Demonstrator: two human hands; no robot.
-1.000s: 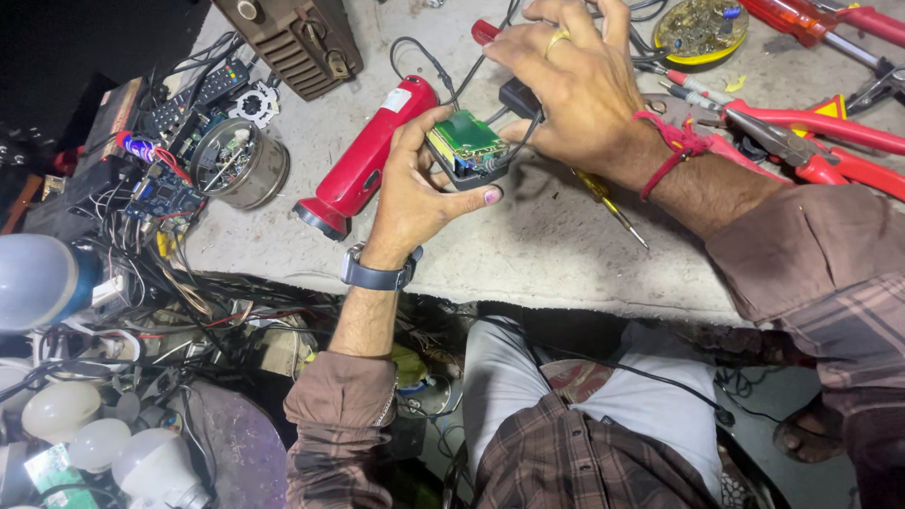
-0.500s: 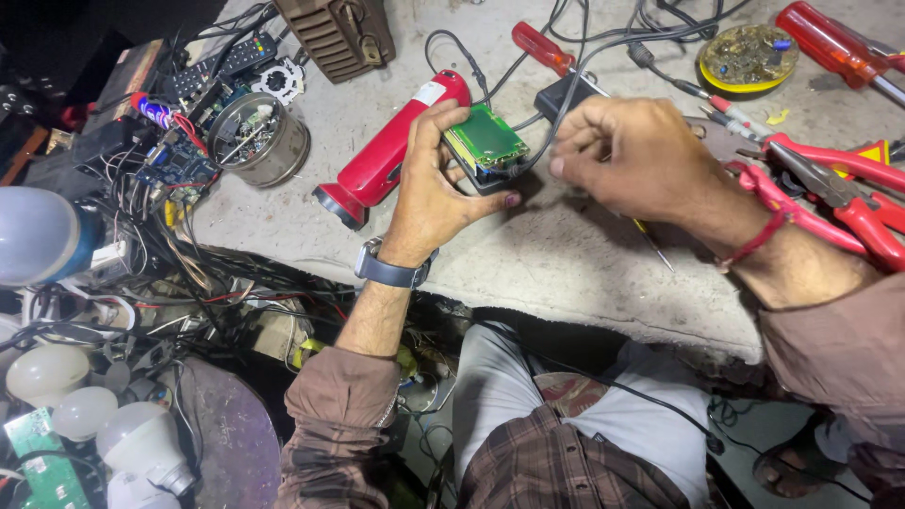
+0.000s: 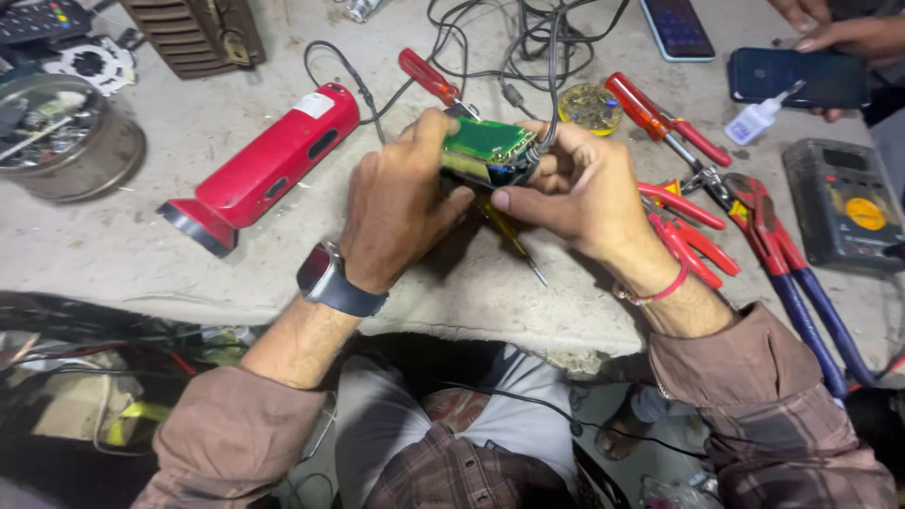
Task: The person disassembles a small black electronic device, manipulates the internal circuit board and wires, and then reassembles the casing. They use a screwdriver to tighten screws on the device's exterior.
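A small green circuit board point(image 3: 487, 141) on a battery pack is held above the grey workbench point(image 3: 189, 254) between both hands. My left hand point(image 3: 401, 203), with a dark watch on its wrist, grips the board's left side. My right hand point(image 3: 580, 188) pinches its right end, where black wires run up and away. A red torch body point(image 3: 269, 165) lies to the left. A thin yellow-handled screwdriver point(image 3: 514, 245) lies under my hands.
Red-handled pliers and cutters point(image 3: 716, 207), a red screwdriver point(image 3: 429, 77), a solder tin point(image 3: 591, 106), a grey multimeter point(image 3: 844, 203), a round metal tin of parts point(image 3: 66, 137) and two phones point(image 3: 797, 75) lie about. Another person's hand point(image 3: 848, 38) rests top right.
The view has shifted so the bench sits lower and closer. My right hand has come in onto the board's right end; both hands now hold it together.
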